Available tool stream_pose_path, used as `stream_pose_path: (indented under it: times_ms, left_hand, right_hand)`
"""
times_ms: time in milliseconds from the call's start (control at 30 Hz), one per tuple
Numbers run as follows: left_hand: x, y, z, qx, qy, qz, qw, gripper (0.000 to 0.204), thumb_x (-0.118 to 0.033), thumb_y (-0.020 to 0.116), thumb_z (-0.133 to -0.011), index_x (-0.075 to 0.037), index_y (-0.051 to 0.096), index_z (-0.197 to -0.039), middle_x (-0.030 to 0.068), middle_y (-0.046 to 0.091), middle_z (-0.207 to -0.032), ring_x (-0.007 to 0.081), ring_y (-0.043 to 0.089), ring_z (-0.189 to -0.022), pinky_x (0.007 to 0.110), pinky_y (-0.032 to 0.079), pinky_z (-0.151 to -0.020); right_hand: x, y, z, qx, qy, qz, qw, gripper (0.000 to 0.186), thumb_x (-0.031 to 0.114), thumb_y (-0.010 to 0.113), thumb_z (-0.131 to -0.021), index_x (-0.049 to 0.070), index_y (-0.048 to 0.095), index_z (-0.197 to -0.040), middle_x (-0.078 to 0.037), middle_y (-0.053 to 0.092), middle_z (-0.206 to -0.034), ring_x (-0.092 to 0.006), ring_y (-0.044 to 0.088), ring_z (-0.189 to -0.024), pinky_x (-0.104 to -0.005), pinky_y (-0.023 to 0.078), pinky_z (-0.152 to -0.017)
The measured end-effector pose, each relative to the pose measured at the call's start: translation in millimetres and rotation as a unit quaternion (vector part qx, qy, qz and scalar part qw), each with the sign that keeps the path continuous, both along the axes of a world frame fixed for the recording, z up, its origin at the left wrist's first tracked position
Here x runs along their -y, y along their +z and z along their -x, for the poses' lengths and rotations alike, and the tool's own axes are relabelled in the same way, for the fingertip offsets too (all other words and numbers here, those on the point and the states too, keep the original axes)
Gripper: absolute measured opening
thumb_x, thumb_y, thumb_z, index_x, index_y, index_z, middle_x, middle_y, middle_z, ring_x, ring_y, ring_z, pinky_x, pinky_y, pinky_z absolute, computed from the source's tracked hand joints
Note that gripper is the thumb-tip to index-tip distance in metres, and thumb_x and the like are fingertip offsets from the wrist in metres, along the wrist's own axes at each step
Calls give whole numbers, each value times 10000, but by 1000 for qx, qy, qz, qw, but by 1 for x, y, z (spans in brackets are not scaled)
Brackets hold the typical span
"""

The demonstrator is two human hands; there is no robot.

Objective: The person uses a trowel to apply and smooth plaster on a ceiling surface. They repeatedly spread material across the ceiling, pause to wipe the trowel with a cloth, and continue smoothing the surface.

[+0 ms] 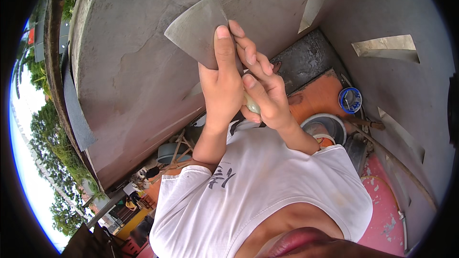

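Observation:
A putty knife (198,33) with a broad, flared grey metal blade points up and left in front of a grey plastered wall. My left hand (224,83) is closed on it, its thumb lying flat along the blade's lower part. To its right, my right hand (270,93) grips the handle between thumb and fingers. The rounded, pale greenish handle end (252,104) shows between the two hands; the rest of the handle is hidden.
A plastered wall (138,91) fills the area ahead. Another wall at right has slanted openings (386,48). Below are a blue-rimmed bucket (350,100), a grey basin (338,125), an orange board (315,96), a wooden pole (406,169) and a pink peeling surface (380,210).

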State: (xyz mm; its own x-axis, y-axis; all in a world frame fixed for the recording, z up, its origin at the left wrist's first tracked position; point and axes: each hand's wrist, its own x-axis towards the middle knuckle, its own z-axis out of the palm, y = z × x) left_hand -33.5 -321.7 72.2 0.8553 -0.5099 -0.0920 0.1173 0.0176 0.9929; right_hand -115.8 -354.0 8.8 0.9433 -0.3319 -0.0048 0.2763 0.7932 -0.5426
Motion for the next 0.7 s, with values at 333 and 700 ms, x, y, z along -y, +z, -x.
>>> stream_pose_path:
  times_ms: [333,700]
  left_hand:
    - [10,12,3,-11,2,5,1000,353,-339,392,-1085,-11,523,-1090,53,484,-704,212,602,-549,386,578,-557]
    - [6,7,5,-20,6,17,1000,357,-336,388,-1085,-2,517,-1080,58,479,-702,216,600,-548,389,577,-559]
  right_hand:
    - [8,10,1,0,-4,7,1000,501,195,517,-1068,45,400,-1532,-2,538,-761,-45,441,-546,-214,333,-385]
    - [2,4,3,-8,-16,9,1000,479,178,492,-1074,21,409,-1518,-21,541,-776,-48,449,-545,-209,346,-376]
